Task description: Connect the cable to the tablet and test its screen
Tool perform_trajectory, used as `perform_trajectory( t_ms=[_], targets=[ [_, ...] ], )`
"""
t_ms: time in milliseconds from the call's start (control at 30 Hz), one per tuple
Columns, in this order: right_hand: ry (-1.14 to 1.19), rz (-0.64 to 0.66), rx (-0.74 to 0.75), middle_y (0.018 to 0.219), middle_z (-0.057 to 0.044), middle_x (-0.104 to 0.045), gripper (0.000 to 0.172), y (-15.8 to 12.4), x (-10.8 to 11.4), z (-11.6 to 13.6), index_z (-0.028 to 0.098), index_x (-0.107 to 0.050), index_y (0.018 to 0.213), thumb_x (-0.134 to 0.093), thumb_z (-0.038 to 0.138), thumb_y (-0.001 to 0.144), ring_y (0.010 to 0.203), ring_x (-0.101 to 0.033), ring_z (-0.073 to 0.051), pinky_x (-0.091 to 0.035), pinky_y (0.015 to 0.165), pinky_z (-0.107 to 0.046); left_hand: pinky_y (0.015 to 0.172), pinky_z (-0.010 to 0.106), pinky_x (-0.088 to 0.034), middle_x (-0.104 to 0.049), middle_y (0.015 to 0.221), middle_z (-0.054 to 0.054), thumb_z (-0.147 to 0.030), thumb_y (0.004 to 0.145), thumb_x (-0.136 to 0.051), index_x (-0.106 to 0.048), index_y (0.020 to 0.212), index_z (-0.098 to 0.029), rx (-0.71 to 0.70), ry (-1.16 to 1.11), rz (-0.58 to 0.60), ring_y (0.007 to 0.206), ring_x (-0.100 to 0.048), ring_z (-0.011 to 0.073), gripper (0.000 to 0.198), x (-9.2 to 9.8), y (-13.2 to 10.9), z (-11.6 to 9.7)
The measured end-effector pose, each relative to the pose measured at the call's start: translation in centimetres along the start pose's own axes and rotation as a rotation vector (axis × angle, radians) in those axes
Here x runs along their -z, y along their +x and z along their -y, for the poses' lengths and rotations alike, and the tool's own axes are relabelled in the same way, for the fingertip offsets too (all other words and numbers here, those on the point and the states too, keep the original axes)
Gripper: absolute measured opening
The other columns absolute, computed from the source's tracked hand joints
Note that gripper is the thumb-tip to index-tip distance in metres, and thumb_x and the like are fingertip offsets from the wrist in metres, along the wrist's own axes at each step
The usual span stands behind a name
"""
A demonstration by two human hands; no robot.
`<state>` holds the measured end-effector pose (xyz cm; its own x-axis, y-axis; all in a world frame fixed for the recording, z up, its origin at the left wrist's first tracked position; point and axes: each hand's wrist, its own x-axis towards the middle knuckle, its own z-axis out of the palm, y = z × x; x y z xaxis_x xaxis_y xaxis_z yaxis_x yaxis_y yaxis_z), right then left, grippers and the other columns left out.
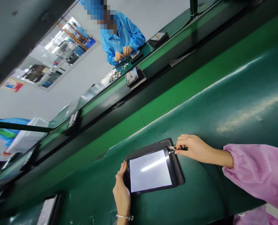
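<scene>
A pale wall [47, 104] is standing at the back. A big window [54, 53] is showing another room [63, 47], where white lights [50, 44] are shining. A colorful poster [12, 85] is hanging nearby. A green table [199, 118] is gleaming, and a brighter strip [150, 103] is running beside it.

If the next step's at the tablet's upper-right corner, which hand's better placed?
Right, probably: the right hand is beside that corner of the tablet, pinching a slim black item, possibly a cable. The left hand is at the opposite edge.

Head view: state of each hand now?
Left hand: open, against the left edge of the tablet.
Right hand: closed, holding a cable plug.
</scene>
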<state>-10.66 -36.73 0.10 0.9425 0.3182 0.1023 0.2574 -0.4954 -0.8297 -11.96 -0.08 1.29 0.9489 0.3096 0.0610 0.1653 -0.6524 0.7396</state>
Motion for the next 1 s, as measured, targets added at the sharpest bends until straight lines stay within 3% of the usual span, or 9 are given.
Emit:
perform_trajectory(
  t_ms=[367, 433, 567, 667, 767, 867, 1000],
  targets=[
    [0.082, -0.115, 0.066, 0.088, 0.001, -0.065, 0.016, -0.6, -1.7, -0.5, 0.015, -0.071, 0.090, -0.080, 0.009, 0.101, 0.086, -0.063, -0.020, -0.051, 0.080, -0.032, 0.138, 0.049, -0.024, -0.056, 0.154, 0.009, -0.079, 0.107, -0.042, -0.072, 0.140, -0.014, -0.060, -0.094, 0.025, 0.152, -0.045, 0.0295, 0.079, -0.2, -0.1, 0.9],
    [0.119, -0.123, 0.078, 0.088, -0.001, -0.065, 0.022, -0.6, -1.7, -0.5, 0.016, -0.070, 0.089, -0.071, 0.022, 0.110, 0.086, -0.063, -0.020, -0.049, 0.078, -0.032, 0.139, 0.049, -0.022, -0.057, 0.154, 0.009, -0.078, 0.107, -0.045, -0.072, 0.140, -0.015, -0.065, -0.120, 0.026, 0.153, -0.044, 0.0293, 0.077, -0.4, -0.2, 1.2],
    [0.224, -0.127, 0.078, 0.091, -0.004, -0.068, 0.055, -0.3, -0.6, -0.1, 0.019, -0.072, 0.087, -0.052, 0.059, 0.118, 0.093, -0.063, -0.023, -0.048, 0.083, -0.036, 0.140, 0.048, -0.018, -0.057, 0.154, 0.009, -0.077, 0.107, -0.043, -0.073, 0.139, -0.017, -0.019, -0.232, 0.015, 0.154, -0.043, 0.0287, 0.075, -1.0, -0.3, 1.6],
    [0.285, -0.260, -0.043, 0.106, -0.006, -0.071, 0.056, 0.0, 0.8, -0.3, 0.020, -0.075, 0.090, -0.054, 0.067, 0.112, 0.110, -0.062, -0.026, -0.045, 0.099, -0.042, 0.138, 0.051, -0.024, -0.059, 0.151, 0.011, -0.074, 0.104, -0.051, -0.071, 0.137, -0.014, 0.071, -0.455, -0.128, 0.150, -0.047, 0.0297, 0.072, -1.3, -0.4, 2.0],
    [0.316, -0.392, -0.238, 0.099, -0.006, -0.071, 0.053, -0.1, 1.7, -0.8, 0.020, -0.078, 0.095, -0.056, 0.067, 0.106, 0.099, -0.065, -0.027, -0.045, 0.094, -0.043, 0.136, 0.054, -0.028, -0.064, 0.143, 0.014, -0.073, 0.095, -0.064, -0.072, 0.125, -0.011, 0.115, -0.616, -0.261, 0.144, -0.053, 0.0312, 0.069, -1.5, -0.3, 2.4],
    [0.313, -0.415, -0.356, 0.093, -0.005, -0.071, 0.051, -0.3, 1.9, -1.3, 0.021, -0.079, 0.092, -0.058, 0.067, 0.099, 0.091, -0.065, -0.029, -0.044, 0.088, -0.043, 0.133, 0.057, -0.030, -0.067, 0.136, 0.015, -0.074, 0.090, -0.069, -0.072, 0.118, -0.011, 0.138, -0.657, -0.287, 0.138, -0.058, 0.0327, 0.069, -1.5, -0.3, 2.6],
    [0.297, -0.394, -0.381, 0.099, -0.003, -0.071, 0.048, -0.5, 1.7, -1.4, 0.025, -0.079, 0.087, -0.059, 0.069, 0.093, 0.109, -0.063, -0.034, -0.041, 0.096, -0.043, 0.132, 0.057, -0.032, -0.068, 0.133, 0.015, -0.078, 0.089, -0.069, -0.073, 0.116, -0.011, 0.142, -0.650, -0.304, 0.135, -0.059, 0.0322, 0.072, -1.7, -0.3, 2.8]
  ],
)
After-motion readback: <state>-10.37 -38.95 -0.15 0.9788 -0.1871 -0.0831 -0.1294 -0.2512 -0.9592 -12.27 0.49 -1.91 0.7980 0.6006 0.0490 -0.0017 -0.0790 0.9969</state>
